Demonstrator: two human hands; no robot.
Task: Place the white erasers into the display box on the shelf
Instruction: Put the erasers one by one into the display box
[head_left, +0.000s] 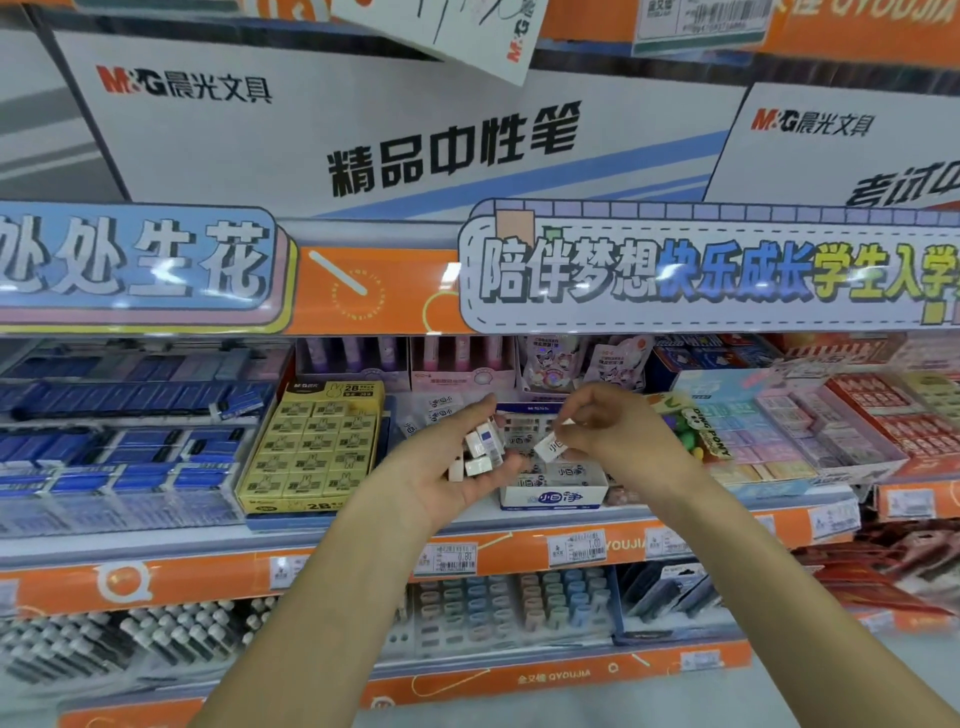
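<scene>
Single white eraser (549, 447) pinched at fingertips of right hand (605, 434), tilted, printed sleeve facing up, held just above open top of display box (553, 491). Box seated on shelf (519, 522) at front edge, white with blue lettering, already partly filled with matching erasers; rows not full toward the front, as far as visible. Remaining stock, a small cluster of white erasers (480, 452), cupped in left hand (452, 467) at 9 o'clock of the box, palm up, fingers curled loosely around the stack. Yellow 2B eraser carton (311, 447) further out at 9 o'clock; pastel eraser trays (789, 431) at 3 o'clock; price tags (576, 545) on orange shelf rail at 6 o'clock. Step in hand, by judgement: transfer of one piece from supply hand to box, placement not yet made. Next move calls for: lowering toward 6 o'clock into a vacant slot, sleeve aligned with neighbouring pieces, flat and square before release; then return to left hand for the next piece. Risk: loose stack in left palm liable to slip if tilted.
</scene>
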